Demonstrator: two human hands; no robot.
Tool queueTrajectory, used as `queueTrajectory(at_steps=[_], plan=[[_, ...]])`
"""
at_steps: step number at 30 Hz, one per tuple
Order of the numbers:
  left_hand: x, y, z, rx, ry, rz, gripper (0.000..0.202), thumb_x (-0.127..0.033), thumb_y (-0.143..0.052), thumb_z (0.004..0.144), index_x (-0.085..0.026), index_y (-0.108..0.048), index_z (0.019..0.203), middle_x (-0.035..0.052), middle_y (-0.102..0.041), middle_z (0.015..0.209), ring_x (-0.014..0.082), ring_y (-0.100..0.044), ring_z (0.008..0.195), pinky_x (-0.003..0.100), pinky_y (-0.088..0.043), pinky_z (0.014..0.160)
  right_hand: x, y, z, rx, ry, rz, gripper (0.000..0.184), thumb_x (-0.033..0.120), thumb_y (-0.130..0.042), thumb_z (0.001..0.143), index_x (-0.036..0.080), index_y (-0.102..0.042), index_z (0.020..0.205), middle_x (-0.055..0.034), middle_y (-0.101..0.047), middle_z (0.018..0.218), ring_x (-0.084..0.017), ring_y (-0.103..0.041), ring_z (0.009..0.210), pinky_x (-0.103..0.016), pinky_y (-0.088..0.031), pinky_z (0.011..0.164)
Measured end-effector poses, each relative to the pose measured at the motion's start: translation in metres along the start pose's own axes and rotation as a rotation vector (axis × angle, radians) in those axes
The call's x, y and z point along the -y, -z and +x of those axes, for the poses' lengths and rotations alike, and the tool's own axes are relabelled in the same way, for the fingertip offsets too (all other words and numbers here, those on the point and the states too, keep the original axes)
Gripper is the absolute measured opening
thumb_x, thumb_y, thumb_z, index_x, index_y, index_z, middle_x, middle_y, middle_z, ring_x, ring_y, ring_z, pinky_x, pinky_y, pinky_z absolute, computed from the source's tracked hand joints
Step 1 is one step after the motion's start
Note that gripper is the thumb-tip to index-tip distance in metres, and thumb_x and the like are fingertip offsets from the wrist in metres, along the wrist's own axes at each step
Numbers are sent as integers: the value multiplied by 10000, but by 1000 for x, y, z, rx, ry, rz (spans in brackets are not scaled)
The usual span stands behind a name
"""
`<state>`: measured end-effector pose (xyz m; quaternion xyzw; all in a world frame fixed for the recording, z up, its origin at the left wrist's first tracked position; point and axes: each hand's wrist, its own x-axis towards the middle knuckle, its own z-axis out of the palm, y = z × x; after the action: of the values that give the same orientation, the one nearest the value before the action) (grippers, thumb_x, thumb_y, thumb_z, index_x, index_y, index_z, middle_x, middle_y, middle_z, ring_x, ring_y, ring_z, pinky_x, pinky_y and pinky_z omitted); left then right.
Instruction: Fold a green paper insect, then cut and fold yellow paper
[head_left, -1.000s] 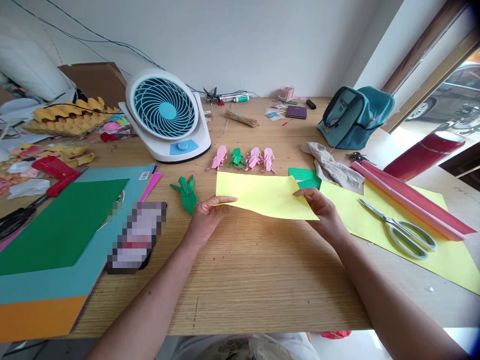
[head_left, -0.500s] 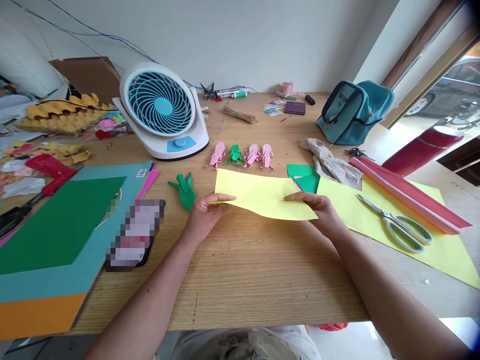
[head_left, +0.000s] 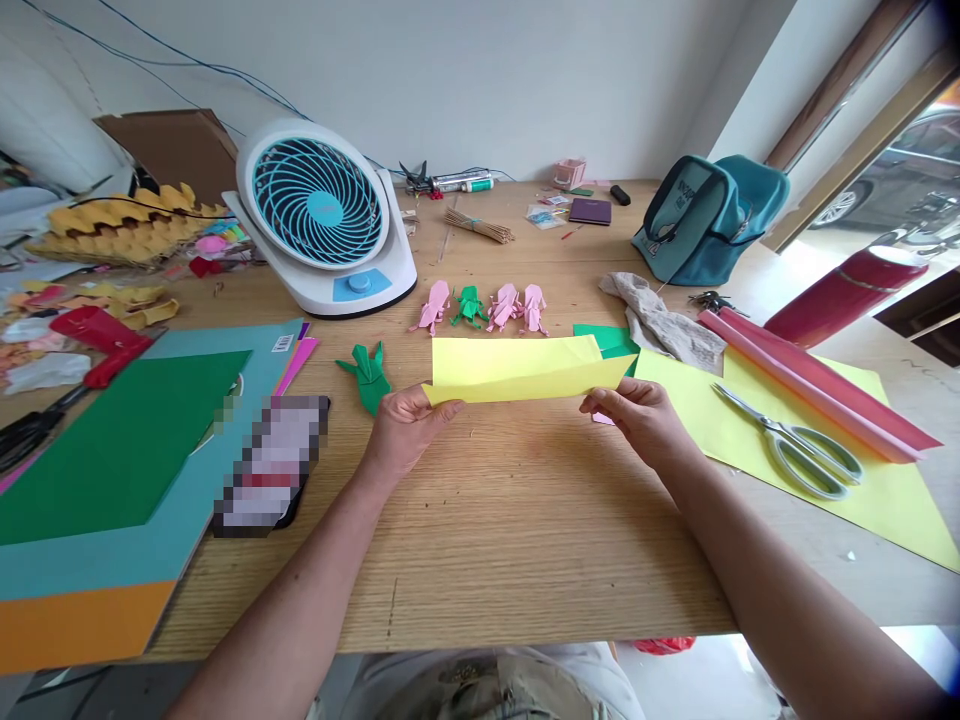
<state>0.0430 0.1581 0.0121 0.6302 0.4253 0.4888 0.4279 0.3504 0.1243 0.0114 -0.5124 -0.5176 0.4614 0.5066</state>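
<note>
A yellow sheet of paper point(head_left: 517, 372) is stretched between my two hands above the wooden table point(head_left: 525, 540). Its near part is bent up and over, so a long strip faces me in front of the far part. My left hand point(head_left: 409, 425) pinches the left end, thumb on the near side. At the right end my right hand point(head_left: 634, 410) pinches the paper between thumb and fingers. Just beyond my left hand lies a green folded-paper figure point(head_left: 367, 378). Green paper pieces point(head_left: 606, 342) lie partly hidden behind the yellow sheet.
Several pink and green paper figures point(head_left: 504, 307) stand in a row behind. Scissors point(head_left: 795, 445) rest on yellow paper point(head_left: 911, 515) at right, beside a red roll point(head_left: 817, 385). A phone point(head_left: 274, 465), coloured sheets point(head_left: 127, 450) and a fan point(head_left: 322, 215) are at left.
The yellow sheet's near edge has been turned upward, forming a strip that faces me. Both my thumbs have come to the near side of the paper.
</note>
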Motion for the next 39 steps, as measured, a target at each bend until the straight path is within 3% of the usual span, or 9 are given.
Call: queueTrajectory(at_steps=[6, 8, 11, 14, 16, 20, 28, 34, 39], plan=[[1, 1, 0, 26, -20, -38, 214, -385, -824, 701, -215, -785, 823, 65, -781, 964, 330, -690, 1028, 515, -504, 1004, -4, 2, 1, 2, -10, 42, 340, 517, -764, 762, 180, -726, 754, -51, -721, 727, -156, -635, 667, -279, -506, 628], [0, 2, 2, -28, 6, -66, 226, -386, -833, 690, -199, -781, 806, 79, -781, 947, 329, -692, 1025, 510, -505, 1001, -4, 2, 2, 4, 37, 50, 314, 485, -740, 801, 202, -713, 937, -47, -739, 851, -154, -652, 715, -283, -514, 659], [1, 6, 7, -169, 51, -111, 247, -389, -837, 689, -177, -770, 797, 80, -783, 920, 324, -691, 1030, 483, -512, 992, -6, -6, -1, -92, 147, -22, 465, 468, -691, 847, 253, -569, 1241, -50, -717, 1038, -156, -662, 760, -296, -517, 658], [5, 9, 10, -257, 79, -134, 303, -417, -826, 700, -163, -764, 854, 73, -784, 913, 325, -689, 1031, 466, -528, 956, -7, -27, -12, -169, 297, -323, 347, 424, -620, 903, 222, -593, 1184, -53, -690, 942, -173, -636, 759, -322, -513, 676], [7, 10, 11, -251, 83, -138, 335, -428, -822, 701, -153, -760, 882, 70, -785, 920, 328, -683, 1046, 459, -529, 949, -4, -48, -23, 3, 422, -524, 195, 335, -553, 950, 220, -658, 1068, -76, -680, 951, -195, -636, 837, -353, -512, 768], [9, 8, 10, -210, 76, -135, 326, -415, -812, 714, -143, -758, 886, 63, -783, 932, 312, -683, 1043, 432, -522, 950, 8, -91, -28, 333, 538, -776, 162, 181, -541, 944, 215, -693, 989, -88, -676, 976, -214, -626, 925, -352, -476, 842], [13, 7, 10, -209, 81, -61, 291, -441, -771, 745, -161, -762, 826, 55, -775, 888, 287, -689, 956, 429, -533, 896, 7, -127, 17, 426, 460, -1000, 102, 107, -579, 869, 164, -663, 882, -75, -635, 913, -169, -603, 808, -267, -435, 754], [16, 8, 9, -192, 60, -33, 303, -420, -761, 775, -126, -739, 844, 73, -767, 907, 269, -680, 940, 423, -531, 904, 17, -116, 4, 531, 435, -1029, 68, 116, -593, 855, 166, -627, 823, -80, -645, 891, -184, -593, 800, -292, -406, 745], [17, 4, 11, -223, 54, -54, 340, -426, -786, 759, -107, -712, 850, 71, -765, 922, 259, -679, 939, 429, -532, 918, 46, -48, -64, 439, 303, -838, 101, 125, -545, 878, 205, -592, 838, -21, -644, 801, -143, -575, 702, -268, -437, 666]])
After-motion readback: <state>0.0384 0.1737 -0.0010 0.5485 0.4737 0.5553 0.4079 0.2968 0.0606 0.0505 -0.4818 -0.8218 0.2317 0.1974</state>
